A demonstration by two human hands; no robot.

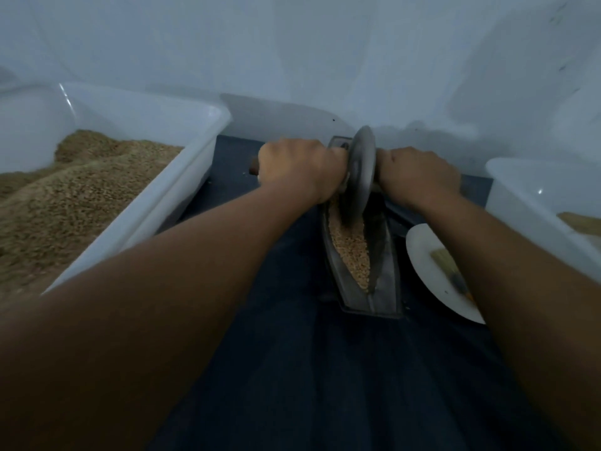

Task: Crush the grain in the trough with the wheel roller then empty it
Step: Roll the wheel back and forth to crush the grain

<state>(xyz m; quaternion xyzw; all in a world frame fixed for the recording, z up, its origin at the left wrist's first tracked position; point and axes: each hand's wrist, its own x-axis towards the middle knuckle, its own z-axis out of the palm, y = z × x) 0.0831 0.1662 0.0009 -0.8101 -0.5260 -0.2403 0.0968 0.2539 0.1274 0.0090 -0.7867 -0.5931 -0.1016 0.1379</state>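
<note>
I squeeze both handles, left hand (294, 167) and right hand (419, 174), wheel roller (359, 170) between them. I am crushing; next I roll back over grain (353, 252) below in the trough (387, 288).

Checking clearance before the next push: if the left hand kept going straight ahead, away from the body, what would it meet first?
Probably the pale grey wall behind the table. The left hand, gripping the grey metal wheel roller by its handle, has only bare dark tabletop ahead of it. The depth to the wall is unclear.
</note>
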